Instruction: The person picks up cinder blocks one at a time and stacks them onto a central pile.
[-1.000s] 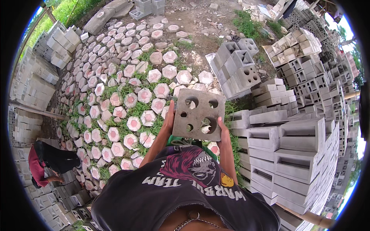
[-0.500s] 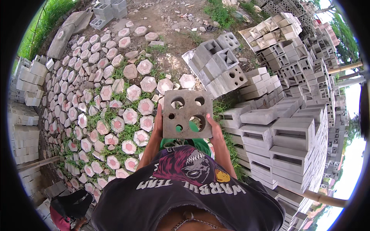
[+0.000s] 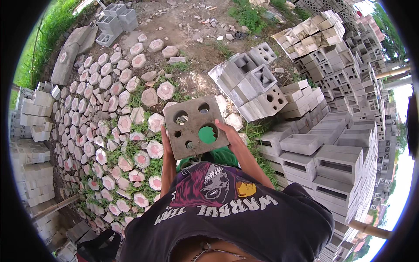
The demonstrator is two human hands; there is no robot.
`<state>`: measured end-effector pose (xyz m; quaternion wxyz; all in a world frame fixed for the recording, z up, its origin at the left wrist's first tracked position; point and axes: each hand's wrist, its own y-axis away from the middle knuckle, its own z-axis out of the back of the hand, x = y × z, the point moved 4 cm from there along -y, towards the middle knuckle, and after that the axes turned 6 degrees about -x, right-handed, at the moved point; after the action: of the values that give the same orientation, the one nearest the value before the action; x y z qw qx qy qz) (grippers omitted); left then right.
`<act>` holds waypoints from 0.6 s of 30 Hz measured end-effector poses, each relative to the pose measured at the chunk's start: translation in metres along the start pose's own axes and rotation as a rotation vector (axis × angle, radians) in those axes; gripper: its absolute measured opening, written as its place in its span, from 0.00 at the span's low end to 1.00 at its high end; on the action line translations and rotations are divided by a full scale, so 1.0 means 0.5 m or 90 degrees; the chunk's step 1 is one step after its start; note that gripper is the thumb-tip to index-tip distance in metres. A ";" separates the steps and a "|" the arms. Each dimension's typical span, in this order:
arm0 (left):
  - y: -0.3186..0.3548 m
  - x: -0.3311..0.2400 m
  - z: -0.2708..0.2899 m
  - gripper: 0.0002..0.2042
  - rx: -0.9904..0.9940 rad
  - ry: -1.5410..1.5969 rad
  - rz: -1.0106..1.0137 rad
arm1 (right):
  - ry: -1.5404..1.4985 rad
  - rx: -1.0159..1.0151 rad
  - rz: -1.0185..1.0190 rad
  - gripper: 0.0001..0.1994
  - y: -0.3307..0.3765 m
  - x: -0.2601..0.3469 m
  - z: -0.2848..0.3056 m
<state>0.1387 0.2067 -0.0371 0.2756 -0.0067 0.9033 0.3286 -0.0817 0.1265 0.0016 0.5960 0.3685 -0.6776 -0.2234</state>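
Between my two hands I carry a square grey concrete vent block (image 3: 194,126), held out in front of my waist. Round holes of several sizes pierce it, and green cloth shows through the biggest. My left hand (image 3: 167,142) presses flat along the block's left side, its fingers mostly hidden underneath. My right hand (image 3: 229,135) grips the right side, thumb on the upper face near the large hole. The block is tilted slightly, its right end higher in the picture.
Hexagonal pavers (image 3: 124,123) with grass between them cover the ground ahead and left. A small group of vent blocks (image 3: 248,83) stands ahead right. Tall stacks of hollow blocks (image 3: 336,161) line the right; more blocks (image 3: 37,111) are piled left. Grey blocks (image 3: 115,24) stand far off.
The held block has swung left and turned slightly counter-clockwise with both hands on it. The surroundings have shifted a little as my view turned. The dark-clothed figure at lower left is now mostly out of view.
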 end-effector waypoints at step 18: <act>-0.475 -0.273 -0.314 0.34 0.048 -0.054 -0.054 | -0.082 -0.010 -0.003 0.34 -0.373 0.445 -0.076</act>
<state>0.2228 -0.0965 -0.0096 0.3274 -0.0205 0.9014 0.2826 -0.0053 -0.1559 0.0136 0.5533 0.3502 -0.7121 -0.2534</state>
